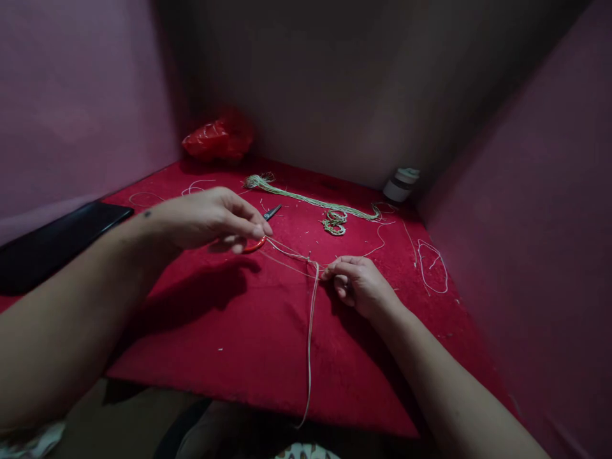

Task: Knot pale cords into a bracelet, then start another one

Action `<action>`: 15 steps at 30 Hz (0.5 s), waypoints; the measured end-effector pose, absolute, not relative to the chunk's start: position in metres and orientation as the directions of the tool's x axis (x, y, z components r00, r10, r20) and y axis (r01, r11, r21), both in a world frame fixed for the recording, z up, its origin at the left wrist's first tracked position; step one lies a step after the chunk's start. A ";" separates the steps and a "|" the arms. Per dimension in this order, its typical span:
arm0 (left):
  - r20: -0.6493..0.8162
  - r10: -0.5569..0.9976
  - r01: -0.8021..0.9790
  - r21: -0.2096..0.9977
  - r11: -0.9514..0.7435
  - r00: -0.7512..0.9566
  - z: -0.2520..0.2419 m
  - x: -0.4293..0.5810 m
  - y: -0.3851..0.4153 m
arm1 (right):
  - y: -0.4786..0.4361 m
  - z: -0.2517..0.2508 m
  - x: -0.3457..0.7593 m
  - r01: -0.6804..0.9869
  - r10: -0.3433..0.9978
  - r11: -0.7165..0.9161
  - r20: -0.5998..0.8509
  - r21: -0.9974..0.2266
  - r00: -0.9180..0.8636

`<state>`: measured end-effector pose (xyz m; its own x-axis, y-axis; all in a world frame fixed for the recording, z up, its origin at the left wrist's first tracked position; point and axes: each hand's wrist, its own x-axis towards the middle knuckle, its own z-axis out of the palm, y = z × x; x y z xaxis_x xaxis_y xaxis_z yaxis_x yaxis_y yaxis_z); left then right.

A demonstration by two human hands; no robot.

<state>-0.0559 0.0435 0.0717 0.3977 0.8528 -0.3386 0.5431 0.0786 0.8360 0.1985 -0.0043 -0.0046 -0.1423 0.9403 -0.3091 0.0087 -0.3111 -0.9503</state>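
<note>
Pale thin cord (287,252) stretches between my two hands above the red cloth. My left hand (224,220) pinches its left end between thumb and forefinger. At the other side my right hand (354,280) pinches the cord, fingers curled in. Between them is a small knot or loop, from which doubled strands (312,331) hang down past the table's front edge. Scissors with a red handle (254,245) lie just under my left fingertips, partly hidden by them; their dark blades (272,212) point away. I cannot tell whether the left fingers touch the handle.
On the red cloth (268,376) lie a bundle of pale green cords (310,200), a small coiled braid (335,223) and a loose white cord loop (433,268). A red plastic bag (217,140), a white jar (400,186) and a black flat object (62,239) stand around the edges.
</note>
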 end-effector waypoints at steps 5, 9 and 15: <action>-0.287 0.839 0.491 0.871 0.028 0.462 0.083 -0.081 0.047 | -0.004 -0.007 0.197 0.040 0.943 -0.304 -0.307 -0.952 -0.130; -0.140 0.905 0.522 0.847 -0.101 0.401 0.088 -0.086 0.038 | -0.002 -0.009 0.198 0.030 0.944 -0.304 -0.305 -0.952 -0.122; 0.006 0.809 0.349 0.900 -0.261 0.588 0.080 -0.081 0.040 | -0.002 -0.009 0.198 -0.105 0.954 -0.292 -0.282 -0.951 -0.099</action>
<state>-0.0807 0.0404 0.0802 0.5880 0.8088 0.0059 0.3493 -0.2605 0.9001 0.1977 -0.0022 -0.0092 -0.0992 0.9543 -0.2819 -0.1048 -0.2917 -0.9507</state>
